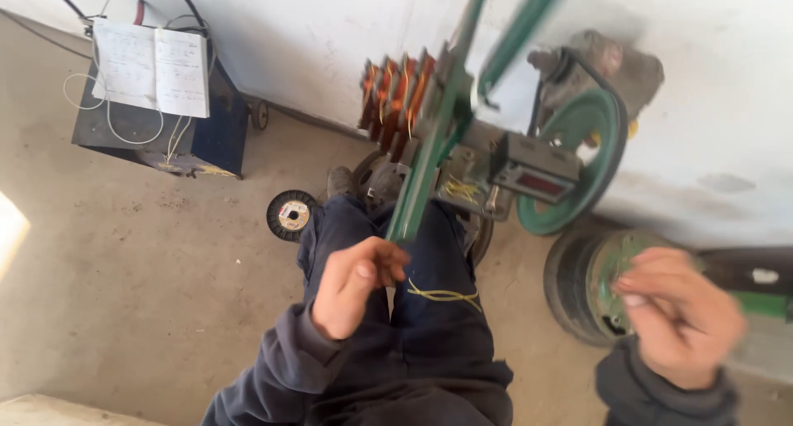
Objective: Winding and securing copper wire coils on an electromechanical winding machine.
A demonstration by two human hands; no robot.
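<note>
My left hand [355, 281] hovers over my lap with fingers curled against the thumb, just below the lower end of a green frame bar [421, 178]; nothing shows in it. Loose yellow wire [446, 295] lies across my dark trousers beside it. My right hand [681, 314] is blurred, low on the right, over the green hub of a dark rubber-rimmed wheel [591, 285]; its grip is unclear. The bar carries orange winding formers with copper wire [396, 91], a grey counter box with a red display [533, 166] and a green pulley wheel [578, 153].
A round cutting disc [291, 215] lies on the concrete floor by my left knee. At far left a dark blue box on wheels [206, 137] holds an open notebook [153, 66] and white cables. A white wall [330, 38] runs behind the machine.
</note>
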